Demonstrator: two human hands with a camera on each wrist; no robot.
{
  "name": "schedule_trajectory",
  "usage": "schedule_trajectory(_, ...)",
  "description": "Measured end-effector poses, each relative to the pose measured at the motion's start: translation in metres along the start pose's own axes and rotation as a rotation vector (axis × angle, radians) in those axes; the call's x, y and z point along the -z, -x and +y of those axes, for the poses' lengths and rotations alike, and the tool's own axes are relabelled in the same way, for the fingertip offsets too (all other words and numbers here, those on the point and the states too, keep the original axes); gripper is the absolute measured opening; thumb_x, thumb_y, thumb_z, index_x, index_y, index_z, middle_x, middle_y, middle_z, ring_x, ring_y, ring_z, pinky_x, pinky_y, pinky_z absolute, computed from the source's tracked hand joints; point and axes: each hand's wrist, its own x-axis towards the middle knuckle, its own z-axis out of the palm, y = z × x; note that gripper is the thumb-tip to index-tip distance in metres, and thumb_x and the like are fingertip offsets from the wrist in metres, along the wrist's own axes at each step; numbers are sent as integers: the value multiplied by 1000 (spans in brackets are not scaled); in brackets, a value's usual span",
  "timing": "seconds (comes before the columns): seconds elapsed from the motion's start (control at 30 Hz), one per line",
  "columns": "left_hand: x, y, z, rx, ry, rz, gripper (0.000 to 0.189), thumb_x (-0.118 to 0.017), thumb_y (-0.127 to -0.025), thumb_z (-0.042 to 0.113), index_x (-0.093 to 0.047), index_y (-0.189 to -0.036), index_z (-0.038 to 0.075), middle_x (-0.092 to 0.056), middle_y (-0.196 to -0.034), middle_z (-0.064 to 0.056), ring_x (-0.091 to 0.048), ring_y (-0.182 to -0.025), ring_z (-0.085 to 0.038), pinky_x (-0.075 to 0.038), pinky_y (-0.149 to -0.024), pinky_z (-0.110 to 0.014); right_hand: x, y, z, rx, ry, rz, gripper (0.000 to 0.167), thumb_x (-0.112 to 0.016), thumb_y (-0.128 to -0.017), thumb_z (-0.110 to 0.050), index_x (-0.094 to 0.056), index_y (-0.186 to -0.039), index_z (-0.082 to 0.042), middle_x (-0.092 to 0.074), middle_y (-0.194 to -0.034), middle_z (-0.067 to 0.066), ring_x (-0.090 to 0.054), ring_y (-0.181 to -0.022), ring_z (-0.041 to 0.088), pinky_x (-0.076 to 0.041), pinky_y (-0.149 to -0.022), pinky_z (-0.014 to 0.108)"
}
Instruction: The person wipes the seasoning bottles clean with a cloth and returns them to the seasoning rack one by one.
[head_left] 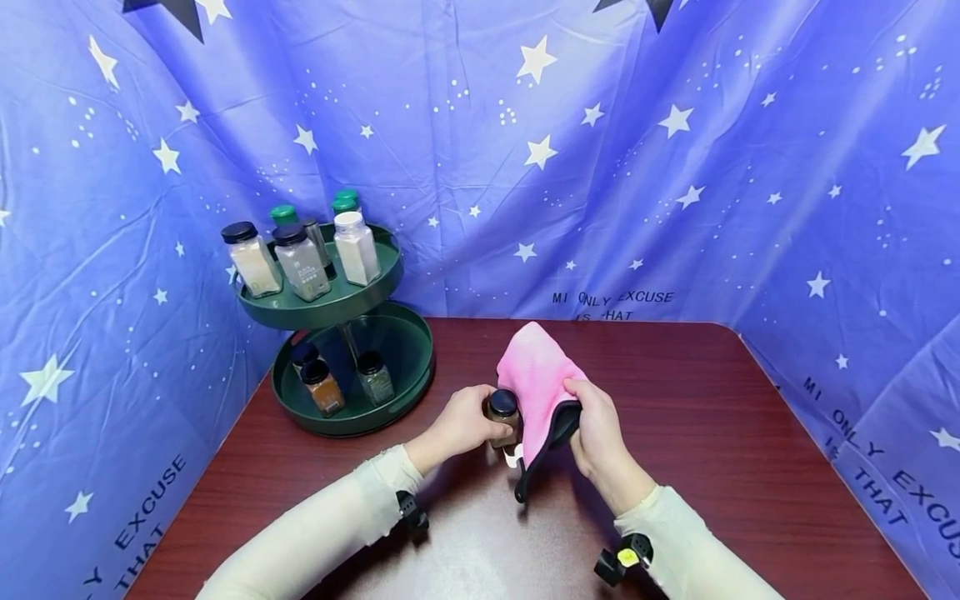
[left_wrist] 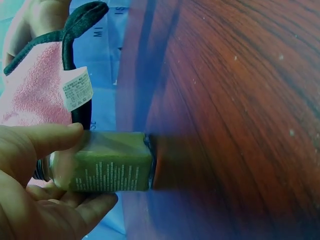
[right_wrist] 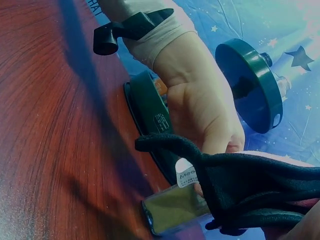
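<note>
My left hand (head_left: 468, 419) grips a spice jar (head_left: 503, 414) with a black lid, thumb on one side and fingers on the other. In the left wrist view this jar (left_wrist: 112, 162) shows greenish-brown contents and printed text. My right hand (head_left: 600, 429) holds a pink cloth (head_left: 534, 367) with black edging, which hangs just right of the jar. A white tag (left_wrist: 78, 89) and a black loop (left_wrist: 86, 21) stick out from the cloth's edge. In the right wrist view the cloth's dark edging (right_wrist: 260, 182) hides part of the jar, and most of the right hand is out of frame.
A green two-tier rack (head_left: 330, 304) stands at the back left of the dark red table (head_left: 660, 400). Several jars stand on its upper tier, among them a white-capped jar (head_left: 356, 250); more, including an orange-brown jar (head_left: 323, 392), sit below. A starry blue curtain (head_left: 465, 150) surrounds the table.
</note>
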Motion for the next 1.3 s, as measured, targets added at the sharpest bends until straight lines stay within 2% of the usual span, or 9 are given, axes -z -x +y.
schedule_trajectory(0.23, 5, -1, -1, 21, 21, -40, 32, -92, -72, 20, -73, -97, 13, -74, -86, 6, -64, -80, -10, -53, -74, -28, -4, 1, 5, 2, -7, -38, 30, -43, -100, 0, -65, -82, -9, -64, -82, -1, -63, -78, 9, -55, -72, 23)
schedule_trajectory(0.4, 7, -4, -1, 22, 3, -59, 29, -92, -72, 22, -75, -95, 17, -73, -81, 12, -63, -78, -7, -52, -74, -27, -4, 1, 8, -27, 12, -54, 27, -43, -101, -1, -64, -86, -7, -67, -82, 0, -66, -76, 10, -57, -70, 25)
schedule_trajectory(0.5, 8, -5, 0, 14, -27, -72, 29, -92, -71, 23, -75, -94, 19, -72, -79, 14, -63, -79, -7, -52, -75, -27, -3, 1, 12, -54, 48, -56, 23, -44, -100, -2, -65, -90, -7, -68, -84, 0, -67, -77, 10, -58, -72, 25)
schedule_trajectory(0.73, 12, -4, 5, 22, -51, -89, 26, -93, -68, 23, -74, -86, 18, -69, -72, 13, -60, -71, -9, -51, -68, -27, 7, 0, 36, -103, 233, 14, 20, -50, -96, -6, -62, -81, -10, -63, -76, -4, -61, -73, 7, -54, -71, 23)
schedule_trajectory(0.87, 11, -4, 5, 18, -56, -79, 29, -94, -68, 25, -74, -88, 18, -71, -75, 13, -61, -72, -8, -51, -69, -26, 13, -1, 47, -140, 275, 46, 18, -51, -96, -7, -62, -82, -12, -62, -78, -5, -59, -76, 7, -52, -74, 22)
schedule_trajectory(1.0, 9, -5, 3, 9, -67, -64, 31, -95, -67, 25, -75, -90, 16, -73, -79, 11, -63, -75, -7, -52, -72, -26, 9, 0, 40, -125, 258, 56, 19, -52, -95, -6, -63, -82, -11, -62, -77, -6, -59, -76, 7, -52, -75, 21)
schedule_trajectory(1.1, 7, -5, 2, 5, -64, -63, 32, -95, -67, 24, -75, -92, 16, -74, -82, 10, -64, -77, -7, -52, -74, -25, 4, 0, 26, -116, 192, 52, 22, -51, -97, -5, -64, -80, -11, -63, -75, -5, -61, -73, 6, -54, -71, 21)
schedule_trajectory(1.17, 6, -5, 2, 6, -65, -64, 32, -94, -68, 24, -75, -93, 16, -73, -82, 11, -64, -78, -7, -52, -74, -25, 1, 0, 17, -102, 129, 34, 24, -48, -98, -4, -63, -79, -10, -63, -74, -4, -62, -70, 7, -54, -68, 21)
schedule_trajectory(1.3, 7, -4, 3, 8, -64, -54, 31, -94, -68, 23, -75, -93, 16, -74, -82, 10, -64, -78, -8, -52, -73, -25, -5, 0, 5, -55, 49, -29, 26, -45, -100, -4, -62, -82, -10, -64, -79, -3, -63, -74, 7, -55, -70, 22)
